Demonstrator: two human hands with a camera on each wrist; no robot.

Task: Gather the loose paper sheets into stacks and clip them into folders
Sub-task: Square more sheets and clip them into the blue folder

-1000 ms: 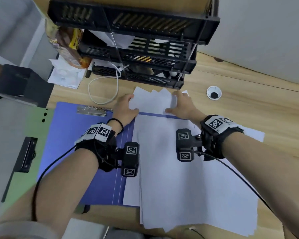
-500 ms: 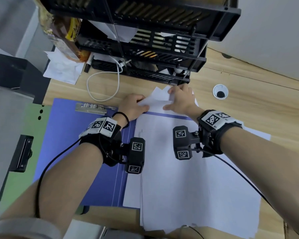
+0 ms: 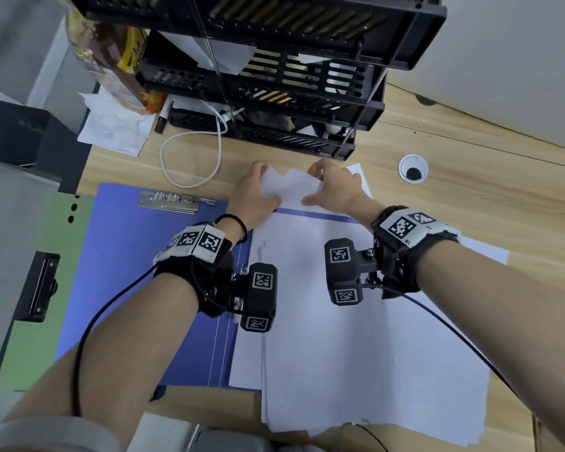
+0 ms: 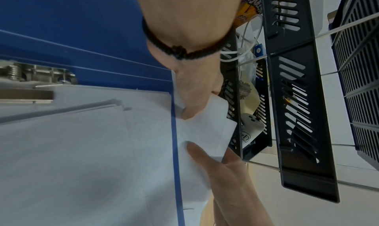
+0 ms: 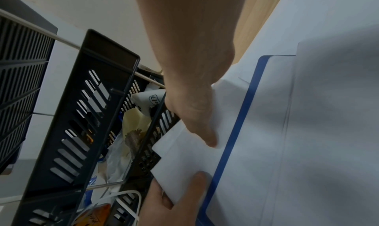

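Observation:
An open blue folder [image 3: 137,272] lies on the wooden desk, its metal clip [image 3: 173,201] at the far left. A large stack of white sheets [image 3: 356,353] lies over its right half and spills past the edge. Beyond the folder's far edge, a smaller bundle of white sheets [image 3: 291,189] is held from both sides. My left hand [image 3: 256,190] grips its left side, thumb on top [image 4: 192,106]. Gripping its right side is my right hand [image 3: 333,187], thumb pressed on the paper [image 5: 207,137]. The bundle's uneven far ends stick out between the fingers.
A black stacked tray organiser [image 3: 274,93] stands just behind the hands. A white cable [image 3: 190,151] loops to the left. A green folder [image 3: 46,288] with a black clip lies beside the blue one. A snack bag [image 3: 118,60], crumpled paper [image 3: 115,125] and a desk grommet [image 3: 413,169] are nearby.
My two hands have come closer together, squeezing the fanned sheets into a narrower bundle. Both now grip its sides instead of lying flatter on it.

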